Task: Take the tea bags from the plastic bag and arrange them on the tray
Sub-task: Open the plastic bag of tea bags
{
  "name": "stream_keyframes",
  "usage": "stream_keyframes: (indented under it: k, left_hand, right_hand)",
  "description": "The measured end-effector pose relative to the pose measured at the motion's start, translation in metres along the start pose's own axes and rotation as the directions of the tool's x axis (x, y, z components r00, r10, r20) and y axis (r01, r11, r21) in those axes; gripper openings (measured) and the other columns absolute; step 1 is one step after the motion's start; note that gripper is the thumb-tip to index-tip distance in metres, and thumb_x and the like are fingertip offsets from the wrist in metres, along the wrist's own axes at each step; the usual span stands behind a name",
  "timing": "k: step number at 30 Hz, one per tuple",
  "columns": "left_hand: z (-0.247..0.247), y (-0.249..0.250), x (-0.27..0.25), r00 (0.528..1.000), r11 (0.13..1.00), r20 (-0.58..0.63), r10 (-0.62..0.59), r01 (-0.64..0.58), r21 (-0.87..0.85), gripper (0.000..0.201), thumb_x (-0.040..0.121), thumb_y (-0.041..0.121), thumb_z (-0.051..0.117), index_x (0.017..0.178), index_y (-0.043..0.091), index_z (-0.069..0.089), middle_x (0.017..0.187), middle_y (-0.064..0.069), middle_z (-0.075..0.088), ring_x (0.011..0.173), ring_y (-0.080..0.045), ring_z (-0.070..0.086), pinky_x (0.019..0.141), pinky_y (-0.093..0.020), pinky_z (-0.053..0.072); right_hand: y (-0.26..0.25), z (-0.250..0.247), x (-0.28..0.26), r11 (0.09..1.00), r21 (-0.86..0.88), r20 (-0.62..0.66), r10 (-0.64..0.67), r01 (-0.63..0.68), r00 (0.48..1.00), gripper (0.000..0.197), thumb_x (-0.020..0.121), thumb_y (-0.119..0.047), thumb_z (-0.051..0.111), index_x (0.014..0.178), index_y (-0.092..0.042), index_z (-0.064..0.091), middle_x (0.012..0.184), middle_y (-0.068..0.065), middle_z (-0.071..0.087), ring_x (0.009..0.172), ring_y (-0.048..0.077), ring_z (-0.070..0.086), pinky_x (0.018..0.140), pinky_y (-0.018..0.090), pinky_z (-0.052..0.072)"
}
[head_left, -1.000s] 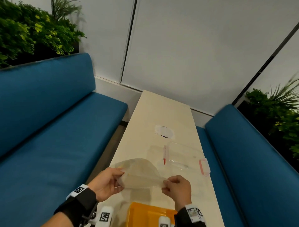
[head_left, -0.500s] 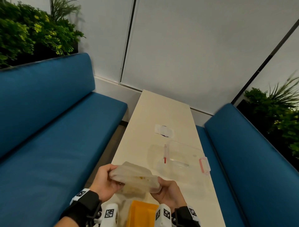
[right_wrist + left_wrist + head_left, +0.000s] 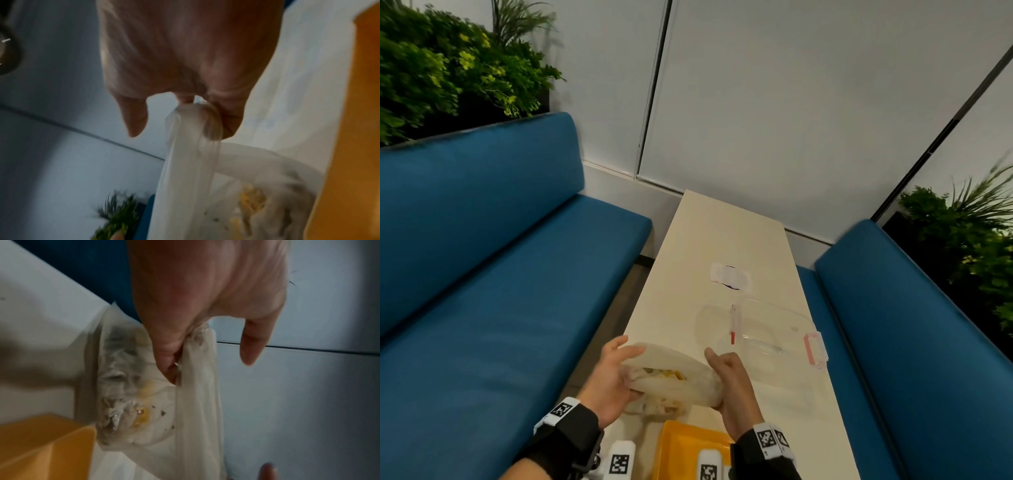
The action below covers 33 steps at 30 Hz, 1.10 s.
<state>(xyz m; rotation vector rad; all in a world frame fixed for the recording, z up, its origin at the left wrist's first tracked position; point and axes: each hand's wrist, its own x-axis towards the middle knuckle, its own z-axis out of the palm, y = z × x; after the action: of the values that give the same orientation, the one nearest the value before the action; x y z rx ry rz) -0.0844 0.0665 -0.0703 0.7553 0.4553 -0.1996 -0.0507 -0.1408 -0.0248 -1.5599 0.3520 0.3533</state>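
A cloudy plastic bag (image 3: 674, 375) hangs between both hands over the near end of the table, its mouth pulled apart towards me. Tea bags (image 3: 664, 374) with yellow tags show inside, and also through the film as tea bags (image 3: 131, 402) and tea bags (image 3: 265, 206). My left hand (image 3: 613, 370) pinches the bag's left rim, seen close as the left hand (image 3: 174, 360). My right hand (image 3: 729, 380) pinches the right rim, seen close as the right hand (image 3: 205, 113). The orange tray (image 3: 688, 445) lies just below the bag at the table's near edge.
A clear lidded box (image 3: 763, 332) with pink clips sits on the cream table (image 3: 722, 240) beyond the bag, and a white packet (image 3: 729, 277) lies farther back. Blue sofas (image 3: 482, 274) flank the narrow table on both sides.
The bag was held flat and stretched a second ago. Both hands have turned and pulled its rim apart, so the mouth now gapes and the tea bags show inside.
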Motion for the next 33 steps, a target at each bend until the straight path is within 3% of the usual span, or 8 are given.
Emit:
stream_keyframes:
  k: [3, 6, 12, 15, 18, 21, 25, 33]
  left_hand:
    - [0.001, -0.002, 0.0, 0.979, 0.963, -0.105, 0.177, -0.15, 0.226, 0.063, 0.085, 0.001, 0.074, 0.127, 0.039, 0.044, 0.122, -0.02, 0.063, 0.107, -0.048, 0.066, 0.077, -0.054, 0.058]
    - [-0.001, -0.008, 0.004, 0.93, 0.815, -0.093, 0.355, -0.26, 0.518, 0.034, 0.087, 0.012, 0.075, 0.102, 0.039, 0.059, 0.116, -0.011, 0.064, 0.094, -0.036, 0.068, 0.067, -0.046, 0.058]
    - [0.002, 0.003, -0.004, 0.815, 0.352, 0.031, 0.579, -0.284, 0.892, 0.011, 0.096, 0.033, 0.067, 0.085, 0.031, 0.066, 0.105, 0.014, 0.064, 0.103, -0.015, 0.062, 0.077, -0.025, 0.046]
    - [0.015, 0.016, -0.021, 0.662, 0.027, 0.242, 0.709, -0.369, 0.929, 0.001, 0.096, 0.038, 0.065, 0.095, 0.037, 0.064, 0.109, 0.027, 0.052, 0.103, 0.003, 0.048, 0.082, -0.021, 0.043]
    - [0.033, 0.018, -0.029, 0.787, -0.068, 0.437, 0.435, -0.455, 0.888, 0.013, 0.1, 0.032, 0.059, 0.097, 0.04, 0.069, 0.098, 0.023, 0.066, 0.089, 0.004, 0.059, 0.079, -0.02, 0.052]
    - [0.036, 0.014, -0.019, 0.918, -0.216, 0.312, 0.244, -0.262, 0.941, 0.033, 0.101, 0.019, 0.052, 0.125, 0.036, 0.067, 0.122, 0.01, 0.066, 0.1, -0.008, 0.064, 0.084, -0.021, 0.051]
    - [0.031, 0.008, -0.002, 0.911, -0.273, 0.346, 0.224, -0.282, 0.92, 0.064, 0.093, 0.02, 0.065, 0.149, 0.033, 0.037, 0.149, 0.009, 0.045, 0.117, -0.015, 0.062, 0.091, -0.03, 0.056]
    - [0.033, -0.007, 0.0, 0.925, -0.43, 0.332, 0.186, -0.227, 0.874, 0.102, 0.08, 0.034, 0.081, 0.155, 0.025, 0.013, 0.155, -0.004, 0.019, 0.144, -0.026, 0.029, 0.114, -0.038, 0.041]
  right_hand:
    - [0.006, 0.0, -0.005, 0.887, -0.419, 0.064, -0.184, 0.193, 0.981, 0.044, 0.069, -0.048, 0.085, 0.088, -0.021, 0.056, 0.115, -0.005, 0.043, 0.099, 0.01, 0.057, 0.07, 0.018, 0.052]
    - [0.009, 0.006, -0.002, 0.705, -0.667, 0.029, -0.297, 0.239, 0.955, 0.035, 0.075, -0.033, 0.083, 0.094, -0.022, 0.056, 0.111, -0.006, 0.035, 0.089, -0.001, 0.053, 0.066, 0.009, 0.047]
    - [0.004, 0.017, 0.002, 0.412, -0.885, 0.004, -0.457, 0.215, 0.89, 0.018, 0.098, -0.028, 0.056, 0.106, -0.017, 0.068, 0.116, -0.001, 0.042, 0.109, 0.019, 0.049, 0.088, 0.031, 0.05]
    - [-0.002, 0.018, 0.002, 0.335, -0.919, 0.021, -0.48, 0.206, 0.877, 0.024, 0.102, -0.031, 0.047, 0.111, -0.023, 0.068, 0.115, -0.003, 0.051, 0.111, 0.021, 0.044, 0.087, 0.037, 0.044]
    - [-0.005, 0.022, 0.001, 0.337, -0.906, 0.059, -0.5, 0.257, 0.864, 0.022, 0.102, -0.028, 0.045, 0.105, -0.023, 0.067, 0.106, -0.002, 0.06, 0.103, 0.022, 0.053, 0.082, 0.037, 0.045]
    - [-0.003, 0.023, -0.001, 0.447, -0.84, 0.062, -0.484, 0.308, 0.873, 0.017, 0.099, -0.02, 0.048, 0.096, -0.021, 0.066, 0.098, -0.002, 0.063, 0.089, 0.019, 0.06, 0.078, 0.034, 0.051]
    - [0.0, 0.021, -0.003, 0.482, -0.811, 0.074, -0.478, 0.332, 0.875, 0.019, 0.101, -0.019, 0.046, 0.095, -0.021, 0.064, 0.095, -0.002, 0.061, 0.086, 0.017, 0.059, 0.077, 0.034, 0.051]
    - [-0.011, 0.019, -0.002, 0.476, -0.746, 0.14, -0.571, 0.465, 0.809, 0.02, 0.102, -0.014, 0.048, 0.096, -0.019, 0.066, 0.092, -0.004, 0.058, 0.082, 0.008, 0.054, 0.067, 0.013, 0.04]
